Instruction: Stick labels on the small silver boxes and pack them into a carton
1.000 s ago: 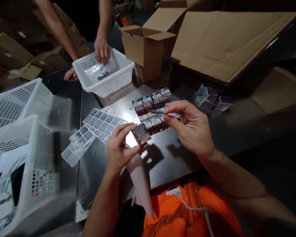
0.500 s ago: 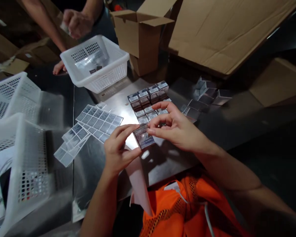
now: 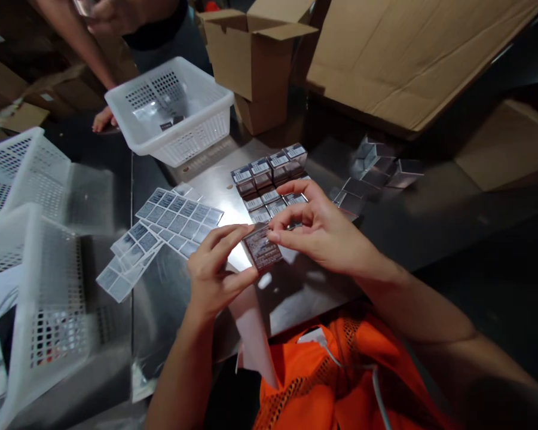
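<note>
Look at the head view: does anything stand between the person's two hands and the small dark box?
Nothing visible does. The left hand and right hand both already touch the small dark box, fingers directly on it, above the metal table.

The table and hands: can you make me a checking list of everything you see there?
Surface: shiny metal table, glare in the middle.
Job's things: small dark printed box; rows of small labelled boxes; grey sticker sheets.
Clutter: white perforated plastic basket; open brown cardboard box; silvery boxes.
Grippers: left hand holds the dark box; right hand fingers press its top.
Cables: white cord on the orange vest.
Surroundings: another person's hand on the table.
</note>
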A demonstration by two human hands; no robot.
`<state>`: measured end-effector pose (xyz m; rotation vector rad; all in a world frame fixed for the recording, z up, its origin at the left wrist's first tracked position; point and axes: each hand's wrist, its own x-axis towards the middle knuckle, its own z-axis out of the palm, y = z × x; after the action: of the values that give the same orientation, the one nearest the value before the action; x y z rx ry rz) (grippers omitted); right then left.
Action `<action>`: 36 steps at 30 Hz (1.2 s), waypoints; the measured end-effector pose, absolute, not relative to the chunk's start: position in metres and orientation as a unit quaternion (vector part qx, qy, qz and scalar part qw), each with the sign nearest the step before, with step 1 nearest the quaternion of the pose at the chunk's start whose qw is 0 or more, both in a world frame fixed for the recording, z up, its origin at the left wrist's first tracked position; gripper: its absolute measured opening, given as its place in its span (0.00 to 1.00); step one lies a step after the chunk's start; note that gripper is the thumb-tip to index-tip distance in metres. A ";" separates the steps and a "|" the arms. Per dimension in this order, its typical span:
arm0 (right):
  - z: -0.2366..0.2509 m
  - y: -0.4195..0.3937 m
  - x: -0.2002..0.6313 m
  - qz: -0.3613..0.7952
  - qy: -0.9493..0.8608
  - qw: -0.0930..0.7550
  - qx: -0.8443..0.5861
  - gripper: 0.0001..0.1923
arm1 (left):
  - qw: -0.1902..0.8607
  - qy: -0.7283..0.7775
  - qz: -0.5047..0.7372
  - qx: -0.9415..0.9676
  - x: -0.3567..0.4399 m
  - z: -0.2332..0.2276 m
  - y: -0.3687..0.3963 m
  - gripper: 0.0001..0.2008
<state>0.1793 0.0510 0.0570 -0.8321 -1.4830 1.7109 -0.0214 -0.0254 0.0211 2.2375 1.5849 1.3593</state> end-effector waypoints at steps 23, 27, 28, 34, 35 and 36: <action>0.016 -0.007 0.147 0.375 -0.841 0.286 -0.265 0.37 | -0.105 0.763 0.508 0.386 -0.042 0.011 -0.008 0.30; 0.014 -0.001 0.133 0.435 -0.828 0.205 -0.290 0.22 | -0.023 0.747 0.555 0.366 -0.046 0.015 -0.006 0.29; 0.016 0.005 0.134 0.466 -0.810 0.190 -0.301 0.19 | 0.001 0.740 0.563 0.367 -0.047 0.017 -0.006 0.29; 0.024 0.035 0.155 0.556 -0.788 0.115 -0.239 0.16 | 0.079 0.717 0.559 0.409 -0.046 0.014 -0.009 0.28; 0.024 0.036 0.156 0.550 -0.796 0.113 -0.228 0.16 | 0.070 0.717 0.552 0.419 -0.045 0.012 -0.009 0.27; 0.024 0.036 0.156 0.538 -0.803 0.124 -0.223 0.18 | 0.051 0.720 0.544 0.428 -0.044 0.011 -0.009 0.27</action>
<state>0.1563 0.0363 0.0237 -0.6515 -2.3421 1.5686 -0.0439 -0.0087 0.0110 1.3011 2.1911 1.6559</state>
